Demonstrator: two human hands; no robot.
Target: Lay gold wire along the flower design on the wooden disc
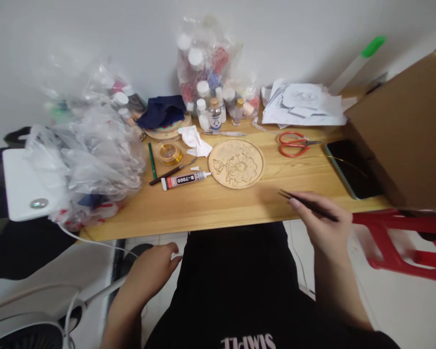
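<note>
My right hand [325, 220] is closed on dark tweezers [312, 204], whose tips point left over the table's front edge. My left hand [158, 266] hangs below the table edge beside my leg, fingers curled; what it holds, if anything, is hard to tell. A round wooden board [237, 164] with a carved flower lies flat on the table. Left of it are a B-7000 glue tube [185, 180] with its nozzle at the board's rim, a dark-handled tool [169, 173], a roll of golden wire [169, 153], a green pencil [151, 161] and a crumpled white tissue [195, 141].
On the wooden table [145, 215] are red-handled scissors [293, 145], a phone [356, 169], papers [305, 103], small bottles [215, 115] and plastic bags [101, 150]. A cardboard box [403, 131] stands at right, above a red stool [392, 237]. A fan [25, 334] is at lower left.
</note>
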